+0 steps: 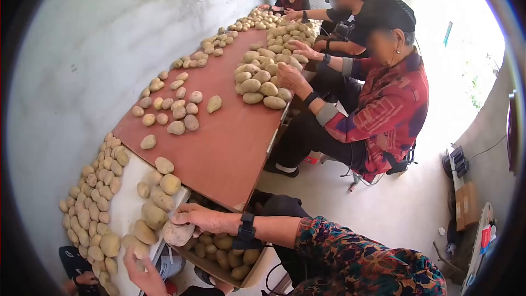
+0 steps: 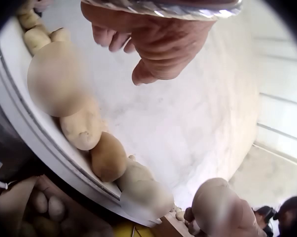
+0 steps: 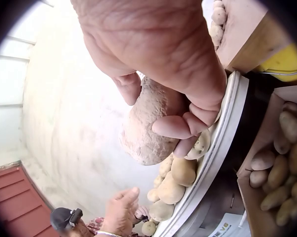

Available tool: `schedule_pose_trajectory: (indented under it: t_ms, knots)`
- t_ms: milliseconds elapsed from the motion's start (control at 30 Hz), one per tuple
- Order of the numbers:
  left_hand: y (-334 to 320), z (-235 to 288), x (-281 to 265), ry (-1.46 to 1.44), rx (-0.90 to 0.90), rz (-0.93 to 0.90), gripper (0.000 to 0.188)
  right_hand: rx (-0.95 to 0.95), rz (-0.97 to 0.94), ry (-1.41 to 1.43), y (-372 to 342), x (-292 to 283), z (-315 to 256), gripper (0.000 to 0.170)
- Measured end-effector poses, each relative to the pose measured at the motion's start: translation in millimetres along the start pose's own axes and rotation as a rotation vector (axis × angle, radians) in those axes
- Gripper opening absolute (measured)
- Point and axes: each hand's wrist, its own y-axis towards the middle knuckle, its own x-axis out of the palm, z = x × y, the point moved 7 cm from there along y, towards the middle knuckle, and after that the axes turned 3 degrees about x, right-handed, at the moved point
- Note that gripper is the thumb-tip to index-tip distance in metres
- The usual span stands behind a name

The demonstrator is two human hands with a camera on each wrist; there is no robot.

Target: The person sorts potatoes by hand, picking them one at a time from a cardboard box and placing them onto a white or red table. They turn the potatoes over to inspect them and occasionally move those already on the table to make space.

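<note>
My right hand [image 1: 204,218] holds a large, pale, rough-skinned potato [image 1: 178,234] over the near edge of the white table [image 1: 129,183]. In the right wrist view, thumb and fingers wrap round this potato [image 3: 147,126]. My left hand [image 1: 143,275] is beside the row of potatoes at the table's edge. The left wrist view shows that hand [image 2: 161,47] with nothing in it, its fingers loosely bent. Several big potatoes [image 1: 154,215] line the edge close to both hands.
Below the table edge, a cardboard box [image 1: 257,278] contains potatoes. More potatoes [image 1: 90,203] are packed along the wall. A reddish-brown table [image 1: 219,148] with loose potatoes and a large heap [image 1: 263,77] adjoins. Several people sit along its right side, one in a red patterned jacket [image 1: 383,115].
</note>
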Motion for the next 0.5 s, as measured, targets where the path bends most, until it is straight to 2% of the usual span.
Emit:
schedule_pose_trajectory:
  t_ms: [33, 100, 133, 167, 200, 233, 300, 400, 433, 467, 500]
  knots:
    - [-7, 33, 19, 0.015, 0.057, -0.201, 0.065, 0.01, -0.028, -0.004, -3, 2, 1, 0.042]
    - [-17, 110, 38, -0.03, 0.277, -0.308, 0.059, 0.024, -0.045, 0.007, -8, 6, 2, 0.048]
    - [-25, 117, 49, 0.003, 0.307, -0.385, 0.065, 0.044, -0.099, 0.027, -10, 12, 3, 0.052]
    - [-29, 124, 55, 0.095, 0.383, -0.397, 0.063, 0.066, -0.156, 0.048, -13, 18, 2, 0.056]
    - [-32, 127, 58, 0.127, 0.382, -0.357, 0.067, 0.109, -0.26, 0.05, -18, 24, 1, 0.066]
    - [-36, 125, 60, 0.168, 0.379, -0.318, 0.072, 0.113, -0.275, 0.056, -19, 21, 0, 0.066]
    - [-35, 94, 65, 0.144, 0.313, -0.318, 0.072, 0.184, -0.374, -0.027, -19, 24, 12, 0.072]
    - [-38, 84, 56, 0.014, 0.225, -0.339, 0.065, 0.175, -0.488, -0.274, -29, 32, 4, 0.079]
    - [-41, 83, 52, -0.018, 0.165, -0.335, 0.061, 0.164, -0.505, -0.347, -27, 34, 10, 0.067]
    - [-44, 80, 45, -0.083, 0.134, -0.365, 0.059, 0.177, -0.642, -0.396, -31, 39, 12, 0.072]
    - [-48, 75, 41, -0.121, 0.042, -0.407, 0.059, 0.181, -0.65, -0.414, -35, 44, 9, 0.073]
